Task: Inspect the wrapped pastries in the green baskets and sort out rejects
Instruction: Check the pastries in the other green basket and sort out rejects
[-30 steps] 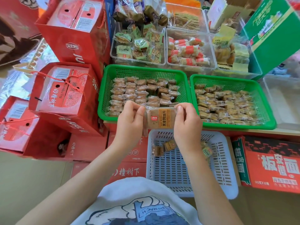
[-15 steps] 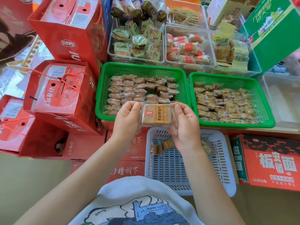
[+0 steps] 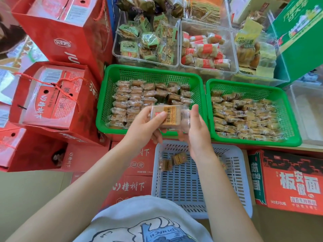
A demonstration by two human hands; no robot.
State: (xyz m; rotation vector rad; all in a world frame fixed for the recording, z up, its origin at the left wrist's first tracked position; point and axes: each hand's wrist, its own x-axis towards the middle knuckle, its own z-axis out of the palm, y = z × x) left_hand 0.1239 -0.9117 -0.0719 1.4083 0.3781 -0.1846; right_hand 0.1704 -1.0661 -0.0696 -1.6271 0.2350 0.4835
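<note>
Left hand [image 3: 146, 125]: thumb and fingers pinch the clear-wrapped brown pastry with the orange label [image 3: 168, 117].
Right hand [image 3: 196, 131]: grips its other end.
Pastry position: above the near rim of the left green plastic mesh basket [image 3: 104, 102] — tilted.

Bright green mesh baskets [image 3: 199, 79], pale lavender-grey slotted basket [image 3: 243, 172]. Golden-brown pastries in clear wrap [image 3: 170, 116] with an orange label. Red cartons [image 3: 52, 95] with white lettering, white tee with blue print [image 3: 148, 224].
</note>
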